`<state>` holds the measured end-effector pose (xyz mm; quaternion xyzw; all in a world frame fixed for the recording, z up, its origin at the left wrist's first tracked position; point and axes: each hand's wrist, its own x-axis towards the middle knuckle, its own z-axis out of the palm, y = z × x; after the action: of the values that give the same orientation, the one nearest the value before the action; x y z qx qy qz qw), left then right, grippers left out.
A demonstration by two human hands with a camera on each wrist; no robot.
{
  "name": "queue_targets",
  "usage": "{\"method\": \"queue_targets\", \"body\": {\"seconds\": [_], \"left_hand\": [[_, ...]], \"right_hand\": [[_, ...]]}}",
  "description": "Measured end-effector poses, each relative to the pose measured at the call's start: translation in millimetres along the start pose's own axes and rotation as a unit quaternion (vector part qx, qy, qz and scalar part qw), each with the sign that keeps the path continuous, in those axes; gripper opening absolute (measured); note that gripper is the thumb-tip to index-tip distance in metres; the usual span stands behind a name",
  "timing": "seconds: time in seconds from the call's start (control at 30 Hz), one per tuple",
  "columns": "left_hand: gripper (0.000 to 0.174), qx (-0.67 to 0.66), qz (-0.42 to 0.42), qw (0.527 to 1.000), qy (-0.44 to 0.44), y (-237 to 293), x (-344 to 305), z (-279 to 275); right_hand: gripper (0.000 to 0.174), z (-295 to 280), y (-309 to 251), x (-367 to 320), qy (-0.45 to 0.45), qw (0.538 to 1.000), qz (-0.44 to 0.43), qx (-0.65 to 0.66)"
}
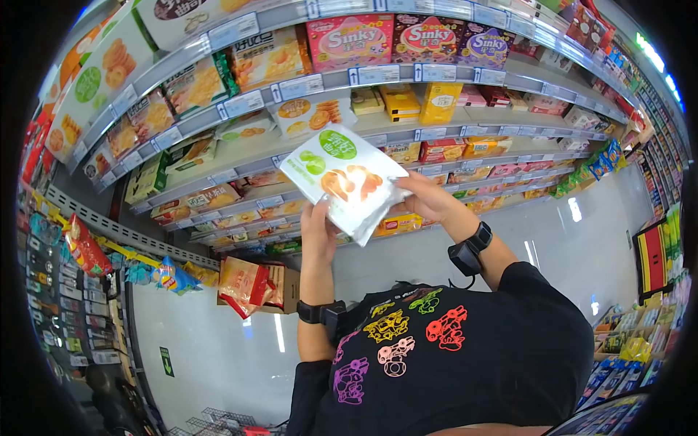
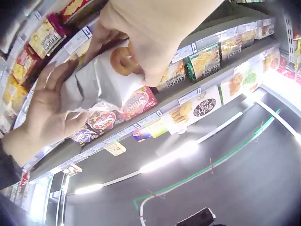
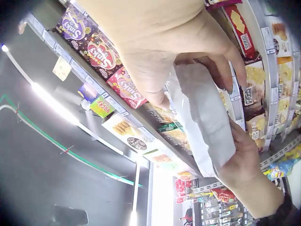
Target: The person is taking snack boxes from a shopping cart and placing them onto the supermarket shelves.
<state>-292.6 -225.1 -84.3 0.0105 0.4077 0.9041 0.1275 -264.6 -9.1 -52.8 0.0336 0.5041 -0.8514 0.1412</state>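
Observation:
A white bag of cookies [image 1: 342,171], with a green oval label and pictures of round cookies, is held tilted in front of the shelves. My left hand [image 1: 318,231] grips its lower left side, thumb at the edge. On the opposite side, my right hand [image 1: 425,196] holds the bag by its crinkled end. The left wrist view has the left hand [image 2: 146,33] large at the top, over the bag's printed face. Seen from the right wrist, a plain silvery side of the bag [image 3: 207,117] lies between both hands, the right hand's [image 3: 160,42] fingers bent round it.
Stocked shelves curve across the front, with pink Sinky boxes [image 1: 349,42] on an upper level and a yellow box [image 1: 439,102] below. An open carton [image 1: 283,287] with red and beige packets stands on the floor at left. Hanging snack bags [image 1: 87,243] line the left rack.

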Motion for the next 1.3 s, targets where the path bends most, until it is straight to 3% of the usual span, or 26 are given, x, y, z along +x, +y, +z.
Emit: {"method": "queue_targets", "body": {"seconds": [0.1, 0.27, 0.33, 0.4, 0.47, 0.57, 0.7, 1.1, 1.2, 1.3], "left_hand": [[0.035, 0.030, 0.030, 0.999, 0.022, 8.5, -9.0, -6.5], [0.036, 0.153, 0.048, 0.987, 0.013, 27.0, -16.8, -56.4], [0.042, 0.111, 0.082, 0.990, 0.026, 31.0, -17.3, -79.1], [0.042, 0.067, 0.143, 0.987, 0.028, 44.7, -24.9, -84.0], [0.046, -0.007, 0.142, 0.989, 0.046, 49.5, -34.5, -92.8], [0.052, 0.057, 0.185, 0.981, 0.024, 54.2, -41.3, -102.9], [0.059, 0.075, 0.202, 0.976, 0.022, 60.3, -47.6, -100.8], [0.059, 0.106, 0.207, 0.972, -0.014, 57.0, -45.3, -107.0], [0.061, 0.097, 0.197, 0.976, -0.006, 59.6, -45.2, -106.1], [0.059, 0.090, 0.204, 0.975, 0.008, 56.4, -41.0, -112.3]], "right_hand": [[0.041, 15.6, 14.4, 10.6, -0.038, 0.997, 0.000, 0.062], [0.041, 27.0, 45.4, 25.0, -0.005, 0.998, -0.036, 0.058], [0.044, 35.2, 52.4, 24.5, 0.013, 0.997, -0.069, 0.029], [0.051, 42.9, 56.9, 26.9, -0.037, 0.993, -0.108, -0.016], [0.053, 56.6, 58.8, 24.8, -0.051, 0.986, -0.144, -0.070], [0.049, 78.8, 57.1, 37.6, -0.056, 0.977, -0.203, 0.005], [0.039, 76.7, 79.6, 58.2, -0.010, 0.980, -0.169, 0.104], [0.039, 90.7, 87.1, 49.5, -0.007, 0.986, -0.122, 0.111], [0.041, 92.8, 94.3, 52.2, 0.064, 0.990, -0.122, 0.034], [0.043, 84.7, 100.8, 56.0, 0.090, 0.994, -0.037, -0.048]]}}
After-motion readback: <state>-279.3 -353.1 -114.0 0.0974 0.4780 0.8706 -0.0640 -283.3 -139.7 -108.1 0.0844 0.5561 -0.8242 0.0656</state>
